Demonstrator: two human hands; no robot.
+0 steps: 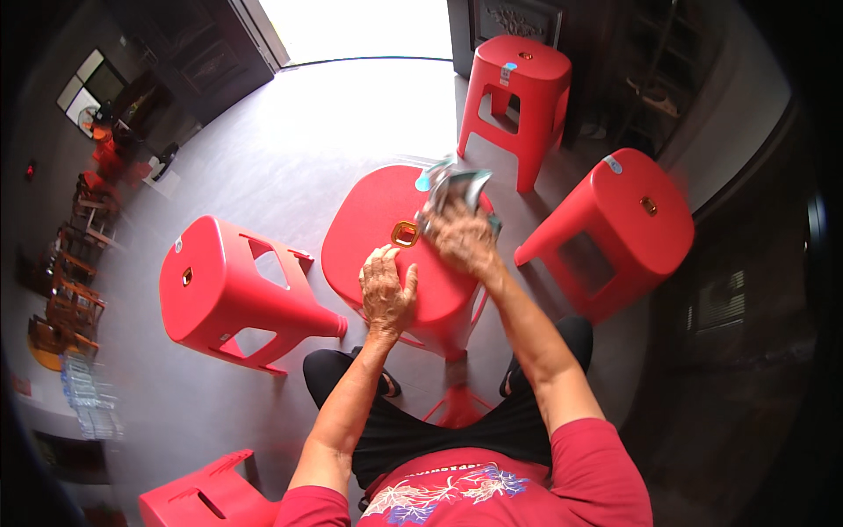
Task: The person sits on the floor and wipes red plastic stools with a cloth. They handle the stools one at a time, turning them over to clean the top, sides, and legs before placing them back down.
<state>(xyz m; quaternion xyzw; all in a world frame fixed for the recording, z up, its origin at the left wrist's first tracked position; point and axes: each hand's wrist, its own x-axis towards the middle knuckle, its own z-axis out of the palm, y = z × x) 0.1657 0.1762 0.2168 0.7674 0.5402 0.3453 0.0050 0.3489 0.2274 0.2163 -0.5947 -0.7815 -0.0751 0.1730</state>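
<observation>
A red plastic stool (pixel 364 211) stands in front of me, with a gold-rimmed hole in the middle of its seat. My left hand (pixel 385 290) lies on the near left part of the seat, fingers stretched out and holding nothing. At the seat's far right, my right hand (pixel 463 239) is closed on a bunched green, grey and white cloth (pixel 463 186) pressed against the surface. The cloth is blurred by motion and partly covered by that hand. A light blue sticker (pixel 423 180) shows on the seat's far edge beside it.
Other red stools stand around: one at left (pixel 211 290), one at right (pixel 628 228), one at far right (pixel 527 79), one at lower left (pixel 206 496). Wooden chairs (pixel 75 290) and a pack of clear bottles (pixel 88 395) line the left. A bright doorway (pixel 364 31) opens ahead.
</observation>
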